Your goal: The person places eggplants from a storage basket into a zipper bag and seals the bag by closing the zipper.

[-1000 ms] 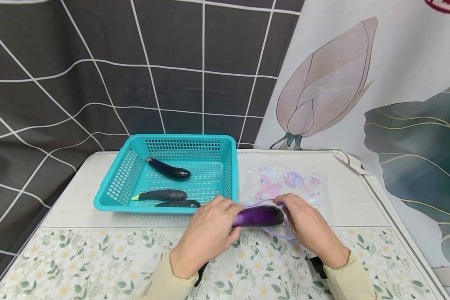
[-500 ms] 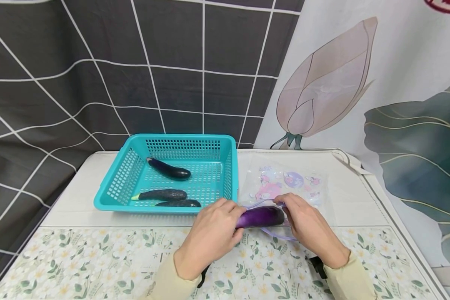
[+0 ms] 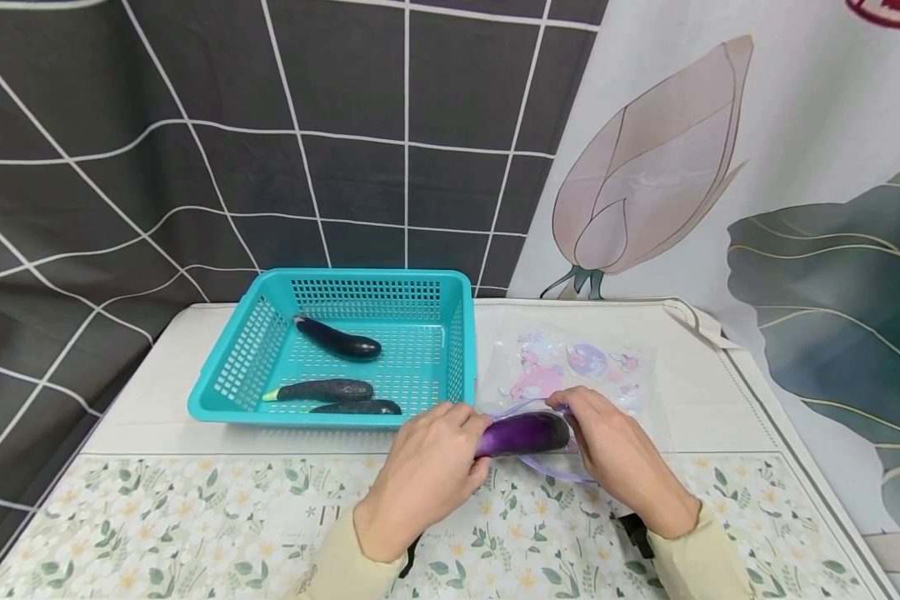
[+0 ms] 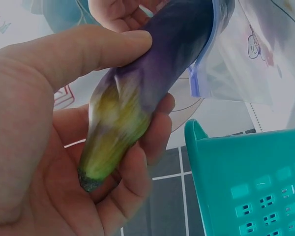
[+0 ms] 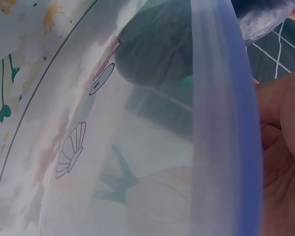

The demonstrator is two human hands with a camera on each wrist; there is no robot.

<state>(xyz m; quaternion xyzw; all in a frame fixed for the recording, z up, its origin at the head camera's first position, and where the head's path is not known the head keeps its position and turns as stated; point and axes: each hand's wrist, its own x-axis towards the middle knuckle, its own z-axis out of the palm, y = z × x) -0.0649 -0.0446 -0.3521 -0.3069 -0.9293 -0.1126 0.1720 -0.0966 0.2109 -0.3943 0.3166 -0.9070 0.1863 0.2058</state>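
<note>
A glossy purple eggplant (image 3: 525,433) lies between the two hands. My left hand (image 3: 431,475) grips its yellow-green stem end, thumb on top and fingers curled beneath, as the left wrist view shows. The dark blunt end reaches through the mouth of a clear zip bag (image 3: 607,392) with pink and purple cartoon prints. My right hand (image 3: 618,454) pinches the bag's purple zip edge (image 5: 248,147) and holds the mouth apart. In the right wrist view the eggplant's end shows through the plastic; the right fingertips are mostly hidden behind the zip strip.
Left of the bag stands a turquoise perforated basket (image 3: 457,287). Inside lie another dark eggplant (image 3: 337,338) and two dark green zucchini (image 3: 326,389). A floral mat (image 3: 217,517) covers the table's near part. Behind the table hang a dark grid curtain (image 3: 345,183) and a flower-printed one.
My left hand has shifted slightly right and towards me, and the eggplant has moved a little with it. The right hand and the bag have stayed in place.
</note>
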